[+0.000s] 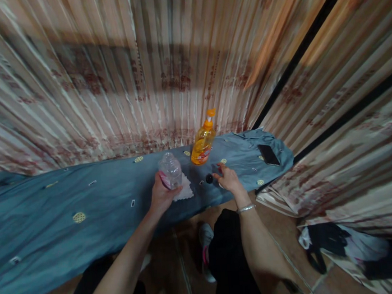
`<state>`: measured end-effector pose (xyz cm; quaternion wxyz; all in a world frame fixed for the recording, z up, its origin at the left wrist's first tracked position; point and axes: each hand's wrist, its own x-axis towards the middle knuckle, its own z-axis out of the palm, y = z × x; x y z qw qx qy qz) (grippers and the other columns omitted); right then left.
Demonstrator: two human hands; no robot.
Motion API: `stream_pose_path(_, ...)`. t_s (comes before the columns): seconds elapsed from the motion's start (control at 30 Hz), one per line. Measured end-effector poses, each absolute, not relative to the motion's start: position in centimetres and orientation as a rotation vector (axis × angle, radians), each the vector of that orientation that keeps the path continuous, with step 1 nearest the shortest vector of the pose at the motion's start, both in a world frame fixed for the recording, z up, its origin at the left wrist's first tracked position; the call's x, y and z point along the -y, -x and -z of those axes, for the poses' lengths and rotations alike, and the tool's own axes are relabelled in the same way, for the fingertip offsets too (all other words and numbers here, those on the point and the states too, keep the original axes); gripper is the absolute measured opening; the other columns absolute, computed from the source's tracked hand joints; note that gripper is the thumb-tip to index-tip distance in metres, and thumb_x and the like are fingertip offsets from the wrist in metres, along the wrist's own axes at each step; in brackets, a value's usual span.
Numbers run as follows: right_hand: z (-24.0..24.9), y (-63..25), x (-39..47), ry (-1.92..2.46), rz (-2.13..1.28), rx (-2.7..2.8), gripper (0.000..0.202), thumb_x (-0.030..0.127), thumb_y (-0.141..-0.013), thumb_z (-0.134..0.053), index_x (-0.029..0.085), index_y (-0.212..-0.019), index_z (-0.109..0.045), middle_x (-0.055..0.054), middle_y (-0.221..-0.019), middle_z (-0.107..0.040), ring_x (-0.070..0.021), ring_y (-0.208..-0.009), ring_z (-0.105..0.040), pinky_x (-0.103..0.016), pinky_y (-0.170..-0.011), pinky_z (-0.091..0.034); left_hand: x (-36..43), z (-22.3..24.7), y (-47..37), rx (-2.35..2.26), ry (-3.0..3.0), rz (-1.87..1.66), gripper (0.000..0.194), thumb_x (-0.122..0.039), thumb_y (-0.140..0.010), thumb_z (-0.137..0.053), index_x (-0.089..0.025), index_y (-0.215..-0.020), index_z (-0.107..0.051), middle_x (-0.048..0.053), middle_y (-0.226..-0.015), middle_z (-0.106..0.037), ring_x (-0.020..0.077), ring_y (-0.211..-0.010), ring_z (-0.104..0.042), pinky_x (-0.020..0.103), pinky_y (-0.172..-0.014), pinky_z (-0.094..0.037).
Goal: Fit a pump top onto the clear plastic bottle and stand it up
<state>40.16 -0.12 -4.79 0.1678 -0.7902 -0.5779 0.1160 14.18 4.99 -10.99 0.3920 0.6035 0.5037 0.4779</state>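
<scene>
My left hand [163, 194] is wrapped round a clear plastic bottle [171, 168] with a pink label, which stands upright at a white cloth [186, 189]. Just to the left of my right hand [228, 179] lies a small round black object [209, 178] on the blue cover. The fingers of my right hand are apart, with nothing between them. Behind both hands stands a pump bottle [203, 145] with orange liquid and an orange top, touched by neither hand.
The blue patterned cover [107, 190] spreads over a long, narrow surface. A dark phone [268, 155] lies near its right end. Pleated curtains [109, 81] hang behind, crossed by black poles [297, 57] at right. Dark and grey fabric items [328, 240] lie at lower right.
</scene>
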Motion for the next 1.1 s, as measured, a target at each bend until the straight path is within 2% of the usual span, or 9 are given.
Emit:
stream_pose_path(0.17, 5.6, -39.4, -0.1, 2.239, -0.379, 1.798, 0.055, 0.022, -0.088, -0.071, 0.019, -0.141, -0.057, -0.013, -0.131, -0.072, -0.0254, -0.122, -0.068, -0.033, -0.102, -0.049, -5.5, 11.1, -14.9, -1.312, -1.552, -1.177, 0.041, -0.039, -0.093, -0.067, -0.018, -0.128, -0.060, 0.011, -0.128, -0.065, 0.0257, -0.108, -0.068, 0.048, -0.091, -0.060)
stream_pose_path(0.27, 6.1, -38.7, -0.7, 2.233, -0.390, 1.876, 0.057, 0.016, -0.084, -0.074, 0.020, -0.138, -0.059, -0.012, -0.130, -0.073, -0.0240, -0.123, -0.067, -0.031, -0.102, -0.049, -5.6, 11.2, -15.1, -1.330, -1.553, -1.154, 0.041, -0.039, -0.093, -0.067, -0.018, -0.128, -0.060, 0.011, -0.128, -0.065, 0.0256, -0.108, -0.068, 0.048, -0.091, -0.060)
stream_pose_path(0.43, 6.4, -37.9, -1.3, 2.250, -0.377, 1.893, 0.032, 0.008, -0.082, -0.071, 0.018, -0.112, -0.073, -0.014, -0.110, -0.079, -0.0259, -0.110, -0.072, -0.033, -0.096, -0.051, -5.4, 11.3, -15.2, -1.333, -1.556, -1.134, 0.041, -0.039, -0.093, -0.067, -0.018, -0.128, -0.060, 0.011, -0.128, -0.065, 0.0256, -0.108, -0.068, 0.048, -0.091, -0.060)
stream_pose_path(0.53, 5.6, -37.6, -1.4, 2.211, -0.358, 1.855, 0.022, 0.012, -0.084, -0.071, 0.016, -0.105, -0.075, -0.014, -0.103, -0.079, -0.0271, -0.103, -0.074, -0.034, -0.091, -0.052, -5.3, 11.4, -15.4, -1.327, -1.554, -1.146, 0.042, -0.039, -0.093, -0.067, -0.018, -0.129, -0.060, 0.012, -0.129, -0.065, 0.0261, -0.109, -0.067, 0.049, -0.092, -0.060)
stream_pose_path(0.67, 2.9, -36.2, -1.6, 2.046, -0.331, 1.812, 0.028, 0.032, -0.099, -0.057, 0.021, -0.122, -0.070, -0.006, -0.110, -0.079, -0.0184, -0.095, -0.073, -0.027, -0.084, -0.054, -5.2, 11.4, -15.7, -1.308, -1.549, -1.167, 0.042, -0.039, -0.093, -0.067, -0.018, -0.130, -0.060, 0.012, -0.130, -0.064, 0.0264, -0.110, -0.067, 0.049, -0.093, -0.060)
stream_pose_path(0.77, -0.3, -34.3, -2.2, 1.729, -0.331, 1.733, 0.032, 0.038, -0.098, -0.058, 0.019, -0.121, -0.071, -0.004, -0.095, -0.078, -0.0167, -0.078, -0.070, -0.026, -0.072, -0.053, -5.1, 11.4, -15.9, -1.299, -1.536, -1.167, 0.042, -0.039, -0.093, -0.067, -0.018, -0.130, -0.060, 0.012, -0.130, -0.064, 0.0264, -0.110, -0.067, 0.049, -0.092, -0.060)
stream_pose_path(0.87, -4.1, -32.4, -3.1, 1.519, -0.290, 1.841, 0.035, 0.028, -0.090, -0.066, 0.021, -0.124, -0.069, -0.002, -0.098, -0.077, -0.0164, -0.080, -0.069, -0.027, -0.075, -0.051, -5.0, 11.3, -16.0, -1.294, -1.527, -1.164, 0.042, -0.039, -0.093, -0.067, -0.018, -0.130, -0.060, 0.012, -0.131, -0.064, 0.0265, -0.111, -0.067, 0.049, -0.093, -0.060)
stream_pose_path(0.97, -7.8, -31.0, -4.0, 1.522, -0.225, 2.143, 0.035, 0.017, -0.087, -0.066, 0.021, -0.122, -0.070, -0.002, -0.106, -0.077, -0.0187, -0.092, -0.069, -0.029, -0.084, -0.049, -4.9, 11.3, -16.1, -1.288, -1.524, -1.165, 0.042, -0.039, -0.093, -0.067, -0.018, -0.130, -0.060, 0.012, -0.131, -0.064, 0.0265, -0.111, -0.067, 0.049, -0.093, -0.060)
stream_pose_path(1.1, -11.1, -29.6, -4.6, 1.546, -0.061, 2.539, 0.029, 0.010, -0.086, -0.064, 0.017, -0.112, -0.072, -0.007, -0.106, -0.076, -0.0223, -0.101, -0.069, -0.030, -0.086, -0.047, -4.9, 11.4, -16.2, -1.258, -1.526, -1.192, 0.043, -0.039, -0.093, -0.067, -0.018, -0.130, -0.060, 0.012, -0.131, -0.064, 0.0268, -0.112, -0.067, 0.050, -0.093, -0.060)
